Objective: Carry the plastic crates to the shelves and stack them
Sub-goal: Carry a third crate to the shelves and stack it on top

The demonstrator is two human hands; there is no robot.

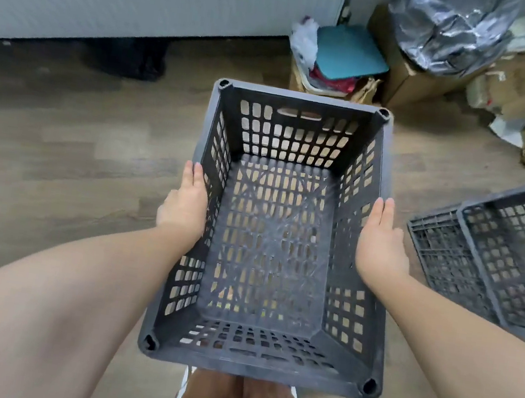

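Two hands carry one grey plastic crate [274,234] upright above the wooden floor [75,155], in front of the person's body; the left hand [185,208] lies flat against the outside of the left long wall, fingers together and pointing forward, and the right hand [382,246] mirrors it on the right wall, so the crate seems held by inward pressure alone, with no finger visibly hooked through a handle slot or over the rim, though the thumbs cannot be made out. That is the likeliest risk: if either palm eases off, the smooth wall could slide down between them and the crate drop toward the feet; both hands also sit forward of the crate's middle, so the near end may sag and tip toward the person. Clutter lies ahead, where cardboard boxes [520,83] and a dark plastic bag [447,25] crowd the far right, and a careless step could catch them; no shelves are in view, so I judge the carry is not far along. The held crate is empty, floor showing through its latticed bottom; more grey crates [497,245] rest tilted on the floor at the right, seemingly nested and also empty; a small bin [299,81] beyond holds a teal board [349,50] and crumpled scraps.
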